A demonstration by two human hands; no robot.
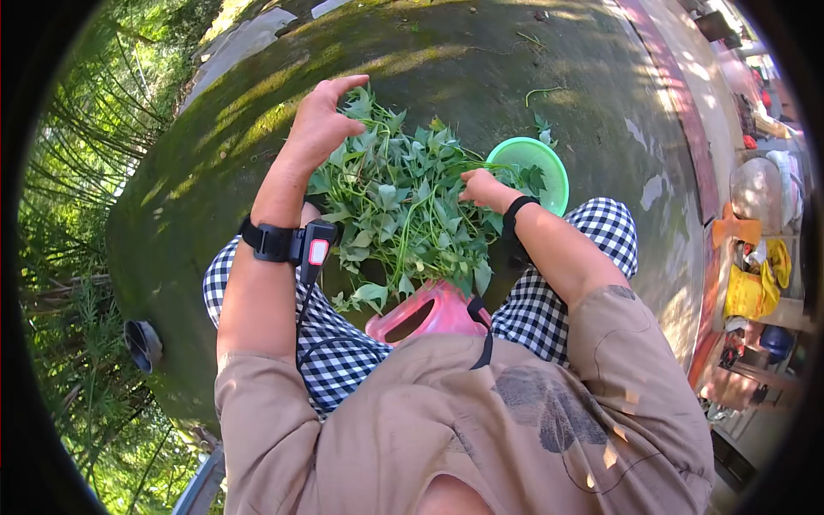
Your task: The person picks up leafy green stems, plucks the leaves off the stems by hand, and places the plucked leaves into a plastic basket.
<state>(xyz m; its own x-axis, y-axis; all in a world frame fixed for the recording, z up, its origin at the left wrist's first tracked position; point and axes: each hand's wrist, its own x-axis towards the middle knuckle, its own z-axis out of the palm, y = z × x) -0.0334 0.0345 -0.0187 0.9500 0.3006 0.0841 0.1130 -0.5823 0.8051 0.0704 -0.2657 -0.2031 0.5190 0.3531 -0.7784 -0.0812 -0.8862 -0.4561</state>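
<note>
A big heap of leafy green stems [403, 197] lies in front of me between my knees, above a pink plastic thing [429, 313]. My left hand [330, 116] is at the heap's upper left edge, thumb and fingers spread apart, with nothing held between them. My right hand [485, 189] is at the right side of the heap, its fingers bent together at the stems; what they hold, if anything, is too small to make out. Just beyond it stands a round green basket [554, 172] with some leaves at its near side, partly behind my right hand and wrist.
Loose leaves [543, 129] and a thin stem [541, 90] lie on the mossy ground past the basket. A dark round container [143, 345] is at the far left near bushes. Yellow bags [755, 287] and other items sit at the right.
</note>
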